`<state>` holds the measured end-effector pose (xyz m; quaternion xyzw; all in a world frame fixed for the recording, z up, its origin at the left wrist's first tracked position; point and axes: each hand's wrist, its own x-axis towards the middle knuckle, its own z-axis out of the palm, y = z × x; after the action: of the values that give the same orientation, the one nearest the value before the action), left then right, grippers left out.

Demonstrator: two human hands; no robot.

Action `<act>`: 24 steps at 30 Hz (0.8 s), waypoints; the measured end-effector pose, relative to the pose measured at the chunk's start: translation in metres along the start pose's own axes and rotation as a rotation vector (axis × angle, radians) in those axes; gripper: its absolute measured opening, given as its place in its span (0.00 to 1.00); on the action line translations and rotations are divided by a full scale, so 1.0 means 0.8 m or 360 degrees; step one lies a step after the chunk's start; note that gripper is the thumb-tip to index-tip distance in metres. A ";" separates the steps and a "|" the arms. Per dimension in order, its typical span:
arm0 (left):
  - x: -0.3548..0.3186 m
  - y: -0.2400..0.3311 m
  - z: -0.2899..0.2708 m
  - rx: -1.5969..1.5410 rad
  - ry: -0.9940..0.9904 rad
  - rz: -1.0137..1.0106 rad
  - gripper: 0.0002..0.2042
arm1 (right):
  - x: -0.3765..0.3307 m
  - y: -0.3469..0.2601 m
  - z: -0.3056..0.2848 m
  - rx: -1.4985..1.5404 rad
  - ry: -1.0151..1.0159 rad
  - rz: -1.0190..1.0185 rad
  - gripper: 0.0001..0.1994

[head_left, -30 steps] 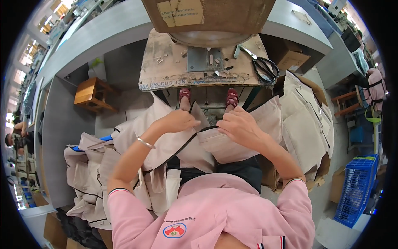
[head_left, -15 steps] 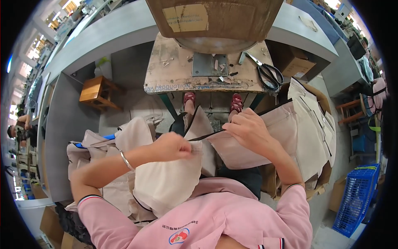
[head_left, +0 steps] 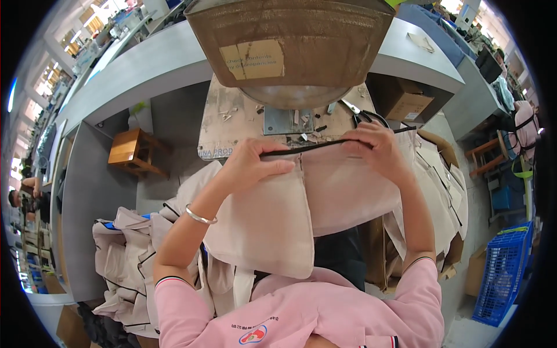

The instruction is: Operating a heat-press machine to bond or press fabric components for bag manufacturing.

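Observation:
Both hands stretch beige fabric panels [head_left: 264, 217] by a top edge trimmed in black binding [head_left: 322, 146]. My left hand [head_left: 253, 165] is closed on the left part of that edge, thumb on the near face. My right hand [head_left: 374, 149] pinches it further right, fingers folded over the binding. Between the hands a seam or overlap runs down where the panels meet. The fabric hangs toward my lap, in front of the worn work board [head_left: 232, 130]. Black-handled scissors [head_left: 371, 117] lie on the board just beyond my right hand, partly covered by it.
A large brown box-like body [head_left: 313, 58] stands over the board. Fabric scraps lie around a metal plate [head_left: 275, 120]. Piled beige pieces lie left [head_left: 125, 258] and in a carton at right [head_left: 438, 191]. A wooden stool [head_left: 130, 149] and blue crate [head_left: 502, 272] stand farther out.
Both hands have moved forward and up toward the board, lifting the bound edge with them. The left hand, blurred before, now grips the edge, and the panels hang spread out.

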<state>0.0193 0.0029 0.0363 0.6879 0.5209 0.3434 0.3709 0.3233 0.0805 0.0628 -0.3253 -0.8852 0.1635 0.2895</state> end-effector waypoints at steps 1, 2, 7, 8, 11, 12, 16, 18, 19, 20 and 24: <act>0.013 0.003 -0.003 -0.0072 -0.0028 -0.0109 0.13 | 0.010 0.006 -0.002 0.0055 -0.0003 0.0043 0.08; 0.025 0.004 -0.006 -0.0128 -0.0031 -0.0146 0.13 | 0.018 0.011 -0.003 0.0109 -0.0007 0.0085 0.08; 0.067 -0.016 -0.012 -0.0435 -0.0012 -0.0359 0.12 | 0.050 0.036 0.003 0.0329 -0.0099 0.0281 0.08; 0.073 -0.022 -0.013 -0.0489 0.0013 -0.0326 0.12 | 0.055 0.041 0.006 0.0326 -0.0093 0.0274 0.08; 0.085 -0.033 -0.014 -0.0646 0.0070 -0.0346 0.10 | 0.067 0.054 0.015 0.0352 -0.0088 0.0275 0.08; 0.087 -0.033 -0.016 -0.0694 0.0079 -0.0428 0.10 | 0.071 0.057 0.016 0.0381 -0.0094 0.0286 0.08; 0.093 -0.021 -0.024 -0.0887 0.0152 -0.0532 0.09 | 0.079 0.067 0.015 0.0405 -0.0054 0.0222 0.08; 0.094 -0.014 -0.028 -0.0866 0.0165 -0.0512 0.13 | 0.081 0.070 0.015 0.0391 -0.0062 0.0209 0.09; 0.095 -0.011 -0.028 -0.0867 0.0156 -0.0489 0.15 | 0.081 0.071 0.016 0.0395 -0.0055 0.0197 0.09; 0.095 -0.009 -0.028 -0.0870 0.0186 -0.0514 0.15 | 0.082 0.072 0.017 0.0401 -0.0050 0.0220 0.09; 0.098 -0.012 -0.028 -0.0840 0.0339 -0.0487 0.16 | 0.087 0.075 0.014 0.0392 -0.0084 0.0321 0.10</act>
<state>0.0134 0.0844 0.0457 0.4419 0.5471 0.4769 0.5272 0.3022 0.1703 0.0538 -0.3701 -0.8287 0.3075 0.2860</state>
